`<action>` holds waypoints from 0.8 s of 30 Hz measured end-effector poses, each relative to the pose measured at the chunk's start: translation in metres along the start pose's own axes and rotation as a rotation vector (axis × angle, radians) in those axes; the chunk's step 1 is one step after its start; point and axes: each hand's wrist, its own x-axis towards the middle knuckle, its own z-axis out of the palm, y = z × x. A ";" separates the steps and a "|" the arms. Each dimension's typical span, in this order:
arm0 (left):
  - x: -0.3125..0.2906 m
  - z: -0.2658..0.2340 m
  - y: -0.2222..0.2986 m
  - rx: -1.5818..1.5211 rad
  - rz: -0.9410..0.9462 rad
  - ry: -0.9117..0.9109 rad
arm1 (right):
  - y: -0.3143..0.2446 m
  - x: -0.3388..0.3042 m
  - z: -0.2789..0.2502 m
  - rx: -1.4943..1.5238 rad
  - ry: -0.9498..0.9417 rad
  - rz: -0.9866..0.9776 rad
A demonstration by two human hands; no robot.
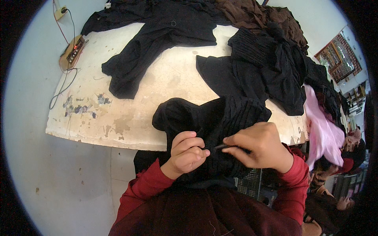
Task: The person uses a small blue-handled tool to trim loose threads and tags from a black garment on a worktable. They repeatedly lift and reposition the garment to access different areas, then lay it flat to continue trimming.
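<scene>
A black garment (201, 114) with pleated folds lies over the near table edge and hangs down toward my lap. In front of it, my left hand (188, 153) is closed, thumb and forefinger pinching the dark cloth; the exact spot they grip is hard to see. Just to the right, my right hand (258, 145) is closed around a small, thin dark tool (221, 146). Its tip points left toward my left fingertips, and most of it is hidden in the palm, so its kind cannot be made out.
More black garments (157, 43) lie on the worn cream table (165, 78), with a pleated one (267, 67) at the right. Brown cloth (271, 17) is heaped behind. Pink cloth (321, 126) hangs off the right edge. A corded control box (73, 53) is at the left. People sit far right.
</scene>
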 end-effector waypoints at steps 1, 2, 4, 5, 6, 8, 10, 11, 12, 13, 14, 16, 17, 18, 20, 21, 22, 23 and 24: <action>0.000 -0.001 0.000 0.003 -0.005 -0.008 | 0.002 0.001 -0.004 0.058 0.035 0.059; 0.001 -0.002 0.001 0.000 -0.008 -0.017 | 0.005 0.001 -0.008 0.113 0.071 0.123; 0.001 -0.002 0.002 -0.010 -0.009 -0.008 | 0.014 0.003 -0.001 0.252 0.264 0.172; 0.001 -0.001 0.001 -0.024 -0.003 0.006 | 0.012 0.006 0.001 0.275 0.251 0.187; 0.002 0.001 0.000 -0.037 0.002 0.021 | 0.010 0.009 0.003 0.299 0.238 0.201; 0.005 -0.001 0.001 -0.009 0.049 -0.029 | 0.011 0.006 0.015 0.412 0.047 0.199; 0.006 -0.002 0.001 0.009 0.061 -0.048 | 0.025 -0.003 0.021 0.329 0.099 0.172; 0.005 -0.003 0.001 0.020 0.047 -0.039 | 0.032 -0.002 0.022 0.337 0.249 0.208; 0.005 -0.004 0.002 0.030 0.033 -0.029 | 0.038 0.000 0.021 0.345 0.399 0.245; 0.004 -0.005 0.002 0.025 0.064 -0.031 | 0.043 0.003 0.014 0.286 0.505 0.226; 0.002 -0.003 0.002 0.013 0.097 -0.033 | 0.036 0.005 0.012 0.370 0.431 0.205; 0.003 -0.003 0.000 0.001 0.164 -0.059 | 0.029 0.005 0.018 0.497 0.256 0.150; 0.006 -0.006 -0.002 -0.002 0.197 -0.079 | 0.028 0.006 0.027 0.537 0.149 0.116; 0.012 -0.008 -0.003 -0.007 0.229 -0.099 | 0.033 0.003 0.035 0.524 0.085 0.157; 0.036 -0.008 0.008 0.164 -0.159 -0.158 | 0.035 -0.004 0.030 0.396 0.277 0.138; 0.049 -0.016 0.004 0.223 -0.304 -0.281 | 0.032 -0.006 0.024 0.406 0.456 0.141; 0.054 -0.024 -0.004 0.271 -0.322 -0.429 | 0.038 -0.009 0.014 0.316 0.600 0.040; 0.058 -0.036 -0.008 0.164 -0.339 -0.525 | 0.038 -0.011 0.001 0.293 0.700 0.031; 0.067 -0.045 -0.009 0.051 -0.351 -0.627 | 0.037 -0.006 -0.008 0.249 0.799 0.006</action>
